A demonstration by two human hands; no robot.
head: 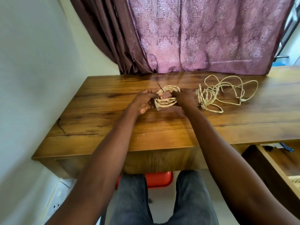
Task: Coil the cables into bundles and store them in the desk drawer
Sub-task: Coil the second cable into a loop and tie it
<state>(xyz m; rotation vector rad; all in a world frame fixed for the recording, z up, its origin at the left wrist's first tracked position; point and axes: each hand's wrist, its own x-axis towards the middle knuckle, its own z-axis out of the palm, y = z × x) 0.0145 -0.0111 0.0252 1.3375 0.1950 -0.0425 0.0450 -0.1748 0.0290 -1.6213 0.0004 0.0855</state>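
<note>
- Coil (165, 97): cream cable wound into flat loops, lying on the desk (97, 120) mid-top, directly between the two hands; its long axis runs left to right.
- Tie (159, 86): a thin dark strip sticks up from the coil's far-left edge, beside the left fingertips; whether it is already fastened I cannot tell.
- Left hand (144, 100): fingers curled, pinching the coil's left end.
- Right hand (183, 98): fingers curled over the coil's right end, holding it.
- Both hands are equally near; the left sits closer to the tie, so cinching probably falls to it while the right steadies the loops.
- Loose cable (227, 90): just right of the right hand, partly twisted at its near-left part, the rest sprawled in open loops, not yet coiled.
- Drawer (276, 164): open at lower right, below the desk edge, well apart from the coil and nearer the right arm.
- Curtain (194, 34): purple, hanging behind the desk.
</note>
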